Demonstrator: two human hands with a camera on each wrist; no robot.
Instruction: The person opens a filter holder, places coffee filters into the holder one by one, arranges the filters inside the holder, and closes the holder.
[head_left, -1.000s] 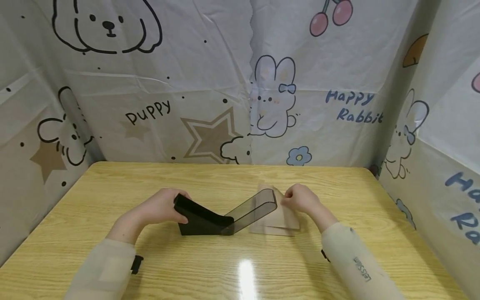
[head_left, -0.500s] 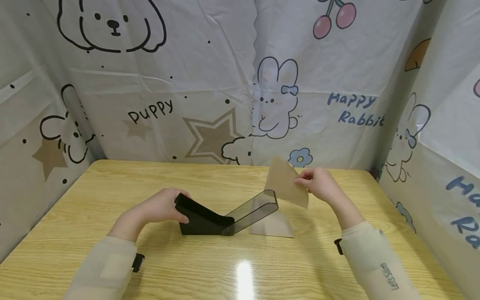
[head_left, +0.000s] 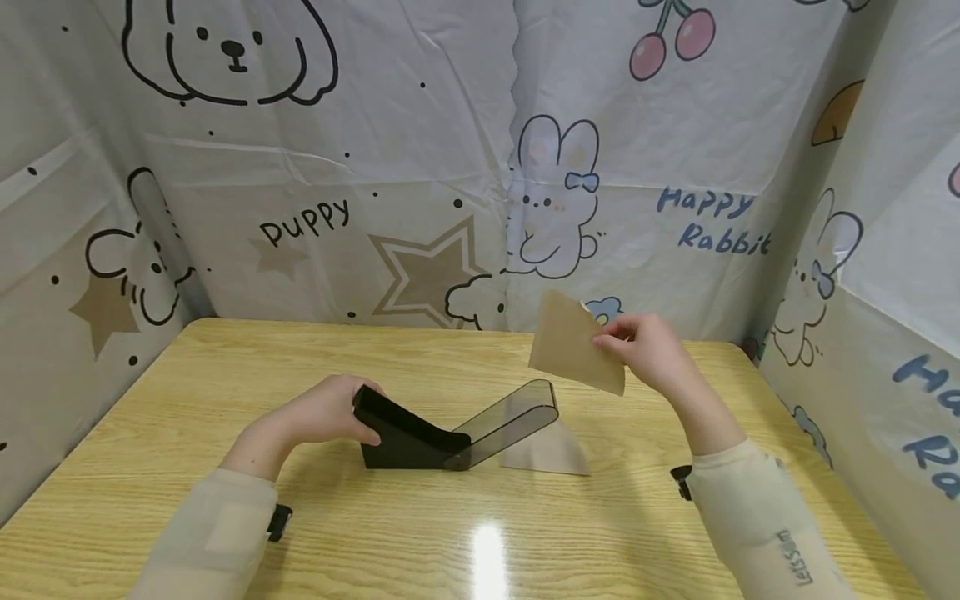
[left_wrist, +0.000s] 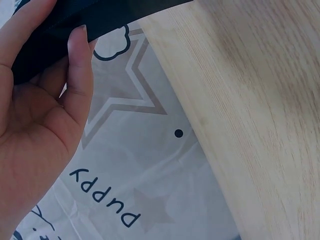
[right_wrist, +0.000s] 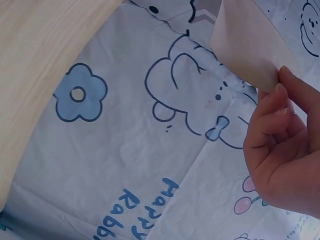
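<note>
On the left, my left hand (head_left: 330,410) grips the raised end of a black coffee filter holder (head_left: 405,442), thumb in front and other fingers behind. Its clear smoky lid (head_left: 491,435) is swung open to the right. My right hand (head_left: 654,354) pinches a brown paper coffee filter (head_left: 573,343) by its right edge, above and behind the lid. The right wrist view shows that filter (right_wrist: 250,45) between thumb and fingertips, with a crimped seam along one side. A second paper filter (head_left: 558,454) lies on the table, partly behind the lid.
The wooden table (head_left: 315,533) runs back to a patterned cloth (head_left: 352,275) with puppy and rabbit drawings. Cloth also hangs at both sides. Light glares on the table near the front.
My right hand has lifted one paper filter up off the other, moving up and slightly right. The other filter stays on the table. My left hand keeps holding the holder in place.
</note>
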